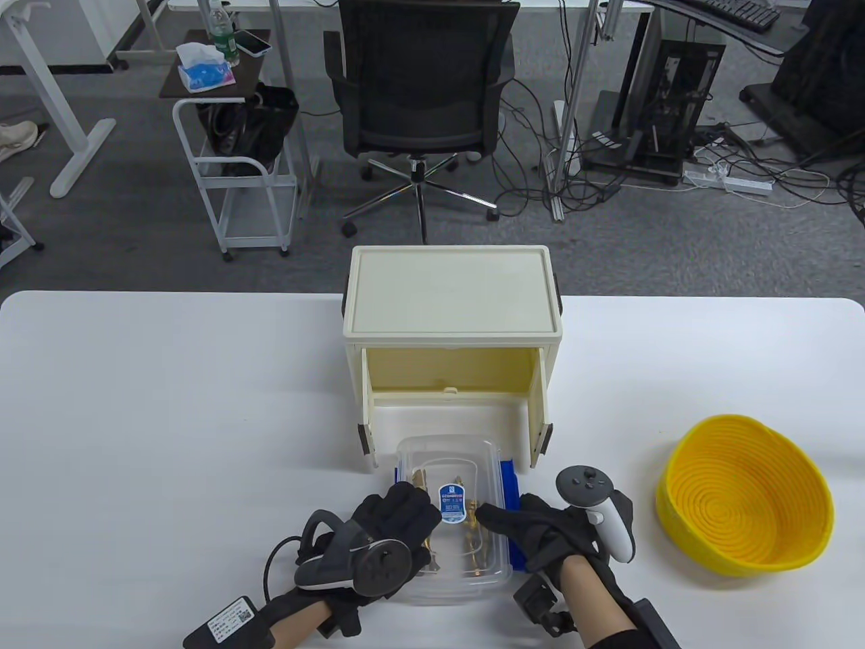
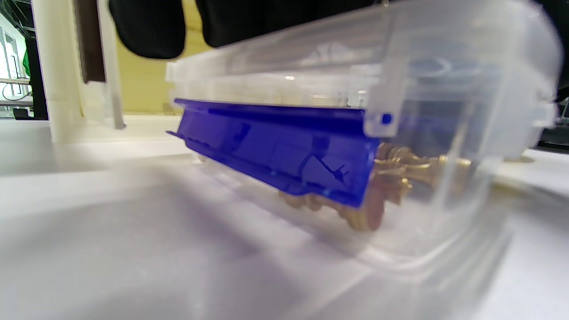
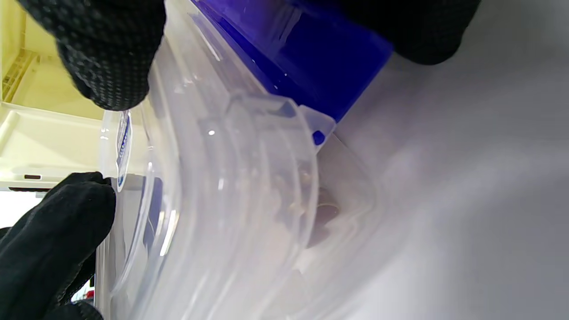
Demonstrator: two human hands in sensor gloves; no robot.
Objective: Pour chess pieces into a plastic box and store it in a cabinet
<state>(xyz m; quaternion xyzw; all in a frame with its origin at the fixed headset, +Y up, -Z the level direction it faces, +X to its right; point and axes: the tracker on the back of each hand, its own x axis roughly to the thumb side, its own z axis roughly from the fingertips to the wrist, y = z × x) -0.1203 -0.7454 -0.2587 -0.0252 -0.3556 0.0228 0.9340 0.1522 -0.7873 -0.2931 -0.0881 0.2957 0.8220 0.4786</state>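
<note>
Storage was the step in hand: the left hand (image 1: pixel 378 541) and right hand (image 1: pixel 540 534) gripped the lidded plastic box (image 1: pixel 451 466) from either side, chess pieces (image 2: pixel 400 171) inside, on the worktop (image 1: pixel 169 405) just before the open cabinet (image 1: pixel 451 324). Next, I judged, came a straight far push between its doors. A yellow basket (image 1: pixel 743 500) sat well right, clear of the path.

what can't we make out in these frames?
- Chess pieces: no count possible; both hands and the lid sticker cover them in the table view, and blur hides them in the wrist views.
- Left hand grip on the plastic box: its tracker hides the fingers.
- Blue latch: locked or loose, unclear.
- Cabinet interior: only its back wall shows.
</note>
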